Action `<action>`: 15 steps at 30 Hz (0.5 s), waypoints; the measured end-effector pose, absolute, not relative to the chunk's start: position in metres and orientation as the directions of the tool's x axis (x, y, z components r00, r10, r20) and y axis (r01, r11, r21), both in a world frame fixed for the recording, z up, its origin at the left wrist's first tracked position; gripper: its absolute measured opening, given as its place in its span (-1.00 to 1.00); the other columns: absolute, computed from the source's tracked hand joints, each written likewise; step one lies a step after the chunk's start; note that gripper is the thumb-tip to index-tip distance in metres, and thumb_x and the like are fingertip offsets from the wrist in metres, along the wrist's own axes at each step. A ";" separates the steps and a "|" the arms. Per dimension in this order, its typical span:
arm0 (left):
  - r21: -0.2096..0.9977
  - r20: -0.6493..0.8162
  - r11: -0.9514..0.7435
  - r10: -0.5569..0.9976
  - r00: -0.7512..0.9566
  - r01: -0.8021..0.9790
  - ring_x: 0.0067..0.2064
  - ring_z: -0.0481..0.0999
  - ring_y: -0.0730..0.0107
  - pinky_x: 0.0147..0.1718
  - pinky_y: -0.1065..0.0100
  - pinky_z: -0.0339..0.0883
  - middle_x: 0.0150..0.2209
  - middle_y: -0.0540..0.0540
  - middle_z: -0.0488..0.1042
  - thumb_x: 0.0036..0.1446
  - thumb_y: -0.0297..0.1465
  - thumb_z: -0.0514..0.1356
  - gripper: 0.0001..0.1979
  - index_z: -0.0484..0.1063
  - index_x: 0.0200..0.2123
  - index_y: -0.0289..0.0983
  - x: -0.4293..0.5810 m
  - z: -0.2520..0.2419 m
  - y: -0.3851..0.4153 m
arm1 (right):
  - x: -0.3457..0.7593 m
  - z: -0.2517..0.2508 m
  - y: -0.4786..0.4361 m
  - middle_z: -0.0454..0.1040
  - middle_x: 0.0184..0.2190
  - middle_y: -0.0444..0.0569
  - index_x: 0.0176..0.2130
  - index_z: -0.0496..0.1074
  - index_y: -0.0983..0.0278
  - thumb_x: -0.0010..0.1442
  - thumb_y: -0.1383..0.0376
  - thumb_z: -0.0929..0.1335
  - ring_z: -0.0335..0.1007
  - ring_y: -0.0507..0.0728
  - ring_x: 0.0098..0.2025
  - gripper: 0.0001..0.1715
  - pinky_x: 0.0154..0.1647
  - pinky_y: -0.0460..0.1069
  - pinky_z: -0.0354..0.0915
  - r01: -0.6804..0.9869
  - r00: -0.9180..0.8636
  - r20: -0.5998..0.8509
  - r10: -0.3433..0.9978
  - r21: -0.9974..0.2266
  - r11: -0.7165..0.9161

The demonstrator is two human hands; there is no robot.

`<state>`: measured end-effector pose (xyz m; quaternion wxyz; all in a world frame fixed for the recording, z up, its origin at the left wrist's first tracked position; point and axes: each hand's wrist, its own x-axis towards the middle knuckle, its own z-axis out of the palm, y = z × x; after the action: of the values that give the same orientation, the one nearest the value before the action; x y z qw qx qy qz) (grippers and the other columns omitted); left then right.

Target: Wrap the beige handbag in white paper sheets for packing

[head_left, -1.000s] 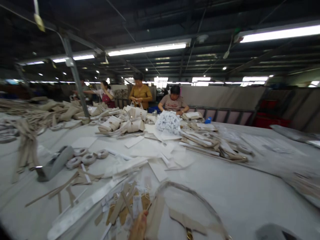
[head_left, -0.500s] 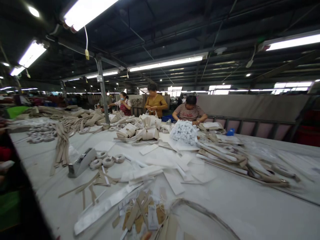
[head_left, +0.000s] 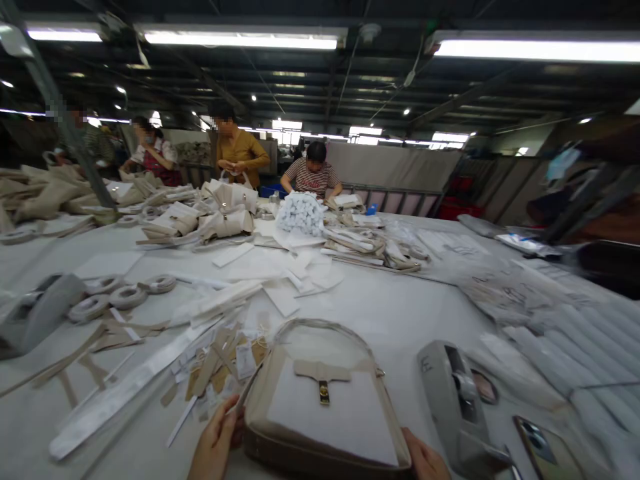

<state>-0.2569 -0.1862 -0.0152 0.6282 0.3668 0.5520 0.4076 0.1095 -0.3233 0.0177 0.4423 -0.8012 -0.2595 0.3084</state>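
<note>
- The beige handbag (head_left: 320, 371) is placed on the white surface (head_left: 380, 307), directly in front of the wearer, with its handle arched toward the far side.
- The left side of the bag is gripped by the fingers of the left hand (head_left: 217, 437), which are closed at its edge.
- The lower right corner is touched by the right hand (head_left: 425, 459); whether its fingers are closed cannot be told, because they are partly hidden.
- On the bag front, a gold-coloured clasp (head_left: 325, 393) is seen under a beige tab.
- To the left of the bag, a heap of tags and beige strips (head_left: 220, 363) is spread.
- To the right, a grey tape dispenser (head_left: 453, 407) is set near the bag, and a smartphone (head_left: 547, 448) is laid beside it.
- Farther left, small rolls (head_left: 127, 297) are grouped next to another grey dispenser (head_left: 43, 313).
- White sheets (head_left: 283, 300) are scattered beyond the bag.
- At the far side, a bundle of white pieces (head_left: 300, 215) is placed before a person in a striped shirt (head_left: 311, 177); farther left, a person in a mustard top (head_left: 243, 150) is seen.
</note>
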 end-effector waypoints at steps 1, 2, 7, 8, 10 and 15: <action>0.909 -0.399 0.405 0.914 0.069 -0.100 -0.05 0.54 0.02 -0.11 0.13 0.47 -0.10 -0.16 0.55 -0.11 -0.06 0.29 -0.42 0.42 -0.04 -0.23 -0.259 -0.020 -0.187 | 0.107 0.016 -0.325 0.48 -0.61 -0.04 -0.45 0.52 0.26 -0.21 -0.29 0.27 0.48 0.34 -0.31 -0.28 -0.35 0.09 0.43 0.133 0.673 -0.270 0.688 -0.872 -0.472; 0.907 -0.404 0.410 0.911 0.076 -0.090 -0.02 0.52 0.02 -0.07 0.12 0.46 -0.04 -0.16 0.53 -0.10 -0.07 0.29 -0.42 0.41 -0.03 -0.23 -0.261 -0.025 -0.187 | 0.104 0.014 -0.327 0.40 -0.70 -0.08 -0.43 0.52 0.28 -0.22 -0.30 0.27 0.45 0.28 -0.45 -0.25 -0.50 0.06 0.38 0.113 0.676 -0.282 0.681 -0.874 -0.473; 0.929 -0.362 0.356 0.930 0.061 0.100 0.20 0.30 0.02 0.18 0.12 0.21 0.08 -0.14 0.44 -0.09 -0.12 0.28 -0.47 0.47 -0.06 -0.27 -0.273 -0.044 -0.186 | 0.096 0.014 -0.338 0.23 -0.79 -0.21 -0.31 0.54 0.36 -0.18 -0.27 0.30 0.23 0.10 -0.70 -0.20 -0.70 -0.05 0.16 0.050 0.669 -0.299 0.680 -0.895 -0.443; 0.928 -0.363 0.355 0.930 0.052 0.114 0.20 0.30 0.01 0.17 0.11 0.22 0.06 -0.12 0.46 -0.09 -0.12 0.27 -0.50 0.49 -0.09 -0.26 -0.274 -0.044 -0.187 | 0.095 0.016 -0.340 0.30 -0.75 -0.17 -0.30 0.55 0.36 -0.19 -0.26 0.32 0.30 0.13 -0.65 -0.20 -0.65 -0.03 0.22 0.069 0.672 -0.274 0.689 -0.902 -0.426; 0.913 -0.402 0.397 0.914 0.047 0.091 0.14 0.37 0.00 0.10 0.11 0.33 -0.01 -0.08 0.52 -0.09 -0.12 0.27 -0.55 0.51 -0.13 -0.22 -0.275 -0.041 -0.189 | 0.094 0.019 -0.345 0.48 -0.61 -0.05 -0.31 0.57 0.36 -0.19 -0.25 0.36 0.45 0.22 -0.47 -0.22 -0.46 0.01 0.36 0.126 0.708 -0.196 0.679 -0.910 -0.394; 0.867 -0.495 0.499 0.864 0.092 -0.024 -0.03 0.52 -0.03 -0.05 0.09 0.49 -0.21 0.01 0.60 -0.20 -0.11 0.32 -0.57 0.51 -0.21 -0.13 -0.277 -0.036 -0.194 | 0.095 0.017 -0.358 0.59 -0.34 0.09 -0.28 0.58 0.36 -0.19 -0.23 0.40 0.50 0.31 -0.24 -0.23 -0.23 0.05 0.41 0.134 0.836 -0.113 0.537 -0.907 -0.399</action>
<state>-0.2766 -0.1944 -0.0362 0.6438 0.3630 0.5786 0.3449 0.0953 -0.3583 0.0165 0.5077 -0.8125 -0.2066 0.1985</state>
